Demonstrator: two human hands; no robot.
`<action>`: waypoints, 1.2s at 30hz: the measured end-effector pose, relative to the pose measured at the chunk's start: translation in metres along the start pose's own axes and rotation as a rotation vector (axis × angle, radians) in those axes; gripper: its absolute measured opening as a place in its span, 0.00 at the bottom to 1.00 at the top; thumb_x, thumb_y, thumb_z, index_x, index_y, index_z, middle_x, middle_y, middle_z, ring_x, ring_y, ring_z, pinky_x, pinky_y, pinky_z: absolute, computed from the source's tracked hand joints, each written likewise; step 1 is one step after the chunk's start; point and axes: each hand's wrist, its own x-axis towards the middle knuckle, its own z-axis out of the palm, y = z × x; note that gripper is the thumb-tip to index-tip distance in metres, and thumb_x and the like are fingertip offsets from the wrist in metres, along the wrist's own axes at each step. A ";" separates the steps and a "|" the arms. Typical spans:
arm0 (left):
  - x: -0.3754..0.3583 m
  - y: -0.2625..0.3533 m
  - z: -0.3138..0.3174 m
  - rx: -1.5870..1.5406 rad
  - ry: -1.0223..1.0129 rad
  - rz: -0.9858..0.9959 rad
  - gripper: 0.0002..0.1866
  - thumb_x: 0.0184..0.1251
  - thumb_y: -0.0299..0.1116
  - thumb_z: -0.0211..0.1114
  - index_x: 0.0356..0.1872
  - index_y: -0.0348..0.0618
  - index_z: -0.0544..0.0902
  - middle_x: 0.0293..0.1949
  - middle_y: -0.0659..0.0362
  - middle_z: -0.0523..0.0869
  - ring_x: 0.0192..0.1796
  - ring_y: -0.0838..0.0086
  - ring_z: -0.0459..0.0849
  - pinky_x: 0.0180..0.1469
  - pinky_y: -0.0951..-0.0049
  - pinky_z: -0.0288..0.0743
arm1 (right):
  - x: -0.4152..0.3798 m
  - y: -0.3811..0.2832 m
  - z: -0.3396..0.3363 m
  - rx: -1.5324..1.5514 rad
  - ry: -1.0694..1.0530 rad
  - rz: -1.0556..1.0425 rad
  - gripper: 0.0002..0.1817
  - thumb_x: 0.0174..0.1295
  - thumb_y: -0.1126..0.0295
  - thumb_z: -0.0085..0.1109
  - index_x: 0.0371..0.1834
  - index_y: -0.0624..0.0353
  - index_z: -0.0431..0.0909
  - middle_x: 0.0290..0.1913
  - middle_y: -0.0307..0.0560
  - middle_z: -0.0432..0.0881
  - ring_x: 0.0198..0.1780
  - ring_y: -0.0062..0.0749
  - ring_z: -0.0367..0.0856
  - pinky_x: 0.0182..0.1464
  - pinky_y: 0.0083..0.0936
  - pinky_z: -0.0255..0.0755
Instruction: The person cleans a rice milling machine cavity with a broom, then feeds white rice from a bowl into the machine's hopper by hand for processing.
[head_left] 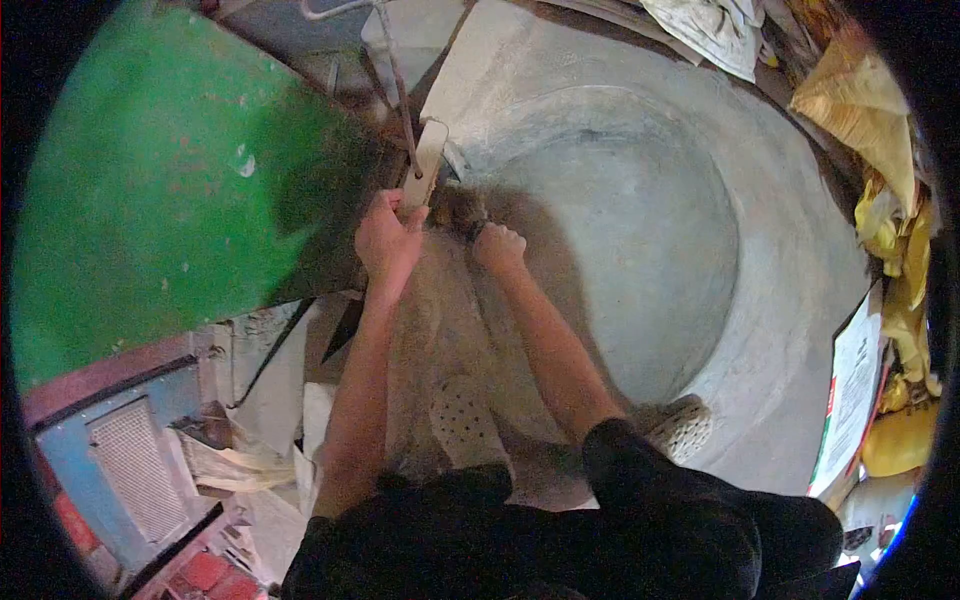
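My left hand (pixel 390 235) is closed around the lower end of a pale flat bar (pixel 428 150), which tilts a little to the right. A thin bent metal rod (pixel 404 110) runs down from above and meets the bar near its middle. Just to the right, my right hand (pixel 498 247) is a closed fist. Beside its knuckles is a brown, dark-edged thing (pixel 462 205), blurred in shadow, whose kind I cannot make out. Both hands are close together at the left rim of a round grey basin (pixel 640 250).
A large green panel (pixel 180 190) slopes in at the left, its edge close to my left hand. Below it stands a blue frame with a mesh panel (pixel 140 465). My perforated shoes (pixel 462 420) are on the grey floor. Yellow wrappings (pixel 885 225) line the right.
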 end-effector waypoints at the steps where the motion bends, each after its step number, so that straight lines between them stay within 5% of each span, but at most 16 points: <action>1: 0.000 0.000 -0.001 -0.036 -0.016 0.014 0.21 0.53 0.41 0.71 0.45 0.43 0.78 0.40 0.52 0.85 0.42 0.55 0.84 0.43 0.58 0.74 | 0.008 0.009 0.016 0.024 0.008 0.005 0.17 0.60 0.64 0.48 0.50 0.56 0.77 0.46 0.52 0.83 0.49 0.46 0.82 0.48 0.45 0.76; 3: 0.005 -0.004 0.003 -0.018 -0.005 0.039 0.20 0.53 0.40 0.71 0.45 0.43 0.78 0.40 0.52 0.85 0.42 0.56 0.84 0.43 0.58 0.74 | 0.047 0.031 0.049 0.056 -0.055 -0.263 0.17 0.61 0.61 0.47 0.48 0.56 0.78 0.44 0.53 0.83 0.46 0.45 0.83 0.45 0.42 0.78; 9: -0.001 0.003 -0.003 -0.010 -0.014 0.039 0.19 0.52 0.38 0.72 0.44 0.43 0.78 0.40 0.54 0.85 0.43 0.58 0.84 0.44 0.59 0.74 | 0.014 0.085 -0.042 0.168 -0.259 -0.213 0.18 0.63 0.56 0.48 0.41 0.60 0.77 0.28 0.47 0.81 0.25 0.39 0.81 0.32 0.36 0.76; 12: 0.000 0.002 0.001 0.020 0.029 0.062 0.20 0.52 0.37 0.72 0.43 0.42 0.78 0.40 0.54 0.85 0.43 0.58 0.84 0.44 0.60 0.74 | 0.021 0.075 -0.037 0.083 -0.498 -0.381 0.19 0.67 0.53 0.46 0.33 0.60 0.75 0.18 0.44 0.74 0.15 0.31 0.72 0.23 0.34 0.73; 13: 0.002 -0.001 0.003 0.045 0.054 0.075 0.20 0.51 0.37 0.72 0.43 0.42 0.78 0.40 0.54 0.85 0.43 0.59 0.84 0.44 0.61 0.74 | 0.025 0.088 0.013 0.088 -0.486 -0.383 0.19 0.67 0.53 0.46 0.33 0.60 0.75 0.18 0.44 0.74 0.15 0.31 0.72 0.23 0.34 0.73; 15: 0.008 -0.007 0.003 -0.016 0.008 0.062 0.20 0.51 0.36 0.73 0.44 0.42 0.78 0.40 0.53 0.85 0.43 0.59 0.84 0.44 0.62 0.74 | 0.081 0.098 0.094 1.549 -1.013 -0.057 0.21 0.70 0.52 0.43 0.27 0.57 0.72 0.16 0.39 0.70 0.13 0.25 0.67 0.18 0.25 0.69; 21: 0.005 -0.015 0.002 -0.118 -0.060 0.051 0.21 0.51 0.36 0.73 0.45 0.42 0.78 0.40 0.54 0.85 0.43 0.59 0.84 0.45 0.62 0.74 | -0.012 0.067 -0.006 1.506 -0.601 0.275 0.19 0.72 0.56 0.41 0.27 0.54 0.71 0.19 0.37 0.72 0.16 0.20 0.66 0.16 0.15 0.62; 25: 0.010 -0.022 0.009 -0.049 -0.037 0.060 0.21 0.51 0.36 0.73 0.46 0.42 0.78 0.40 0.54 0.85 0.43 0.59 0.83 0.45 0.62 0.74 | 0.023 0.074 0.071 1.314 -0.449 0.245 0.16 0.72 0.59 0.38 0.31 0.55 0.72 0.21 0.37 0.72 0.17 0.19 0.66 0.15 0.16 0.59; 28: 0.008 -0.018 0.003 -0.104 -0.060 0.066 0.22 0.51 0.36 0.73 0.46 0.42 0.78 0.40 0.54 0.85 0.44 0.59 0.83 0.46 0.62 0.74 | 0.052 0.085 0.094 1.442 -0.615 0.197 0.14 0.71 0.59 0.39 0.35 0.55 0.73 0.23 0.37 0.73 0.19 0.21 0.66 0.16 0.19 0.59; 30: 0.009 -0.023 0.006 -0.118 -0.058 0.070 0.22 0.51 0.37 0.73 0.47 0.43 0.78 0.41 0.54 0.85 0.44 0.60 0.83 0.46 0.62 0.74 | 0.065 0.104 0.066 2.022 -1.031 0.224 0.16 0.70 0.56 0.44 0.34 0.55 0.75 0.24 0.38 0.75 0.19 0.25 0.67 0.17 0.26 0.61; 31: 0.008 -0.025 0.008 -0.138 -0.056 0.075 0.22 0.51 0.37 0.73 0.47 0.43 0.78 0.41 0.54 0.85 0.44 0.60 0.84 0.46 0.63 0.74 | 0.051 0.098 0.049 2.033 -1.026 0.232 0.16 0.70 0.56 0.44 0.34 0.55 0.75 0.24 0.38 0.75 0.19 0.25 0.67 0.17 0.26 0.61; 33: 0.006 -0.014 0.000 -0.132 -0.073 0.060 0.22 0.51 0.37 0.73 0.47 0.43 0.78 0.41 0.54 0.85 0.44 0.61 0.84 0.46 0.63 0.74 | 0.025 0.074 0.007 1.153 -0.295 0.268 0.18 0.67 0.52 0.48 0.36 0.57 0.75 0.24 0.40 0.76 0.19 0.28 0.69 0.16 0.30 0.61; 36: 0.006 -0.013 0.001 -0.081 -0.085 0.043 0.23 0.51 0.38 0.73 0.48 0.42 0.78 0.42 0.54 0.85 0.44 0.61 0.84 0.46 0.63 0.75 | 0.022 0.052 0.010 0.834 -0.481 0.032 0.18 0.65 0.52 0.51 0.38 0.58 0.76 0.21 0.41 0.75 0.18 0.29 0.70 0.16 0.30 0.60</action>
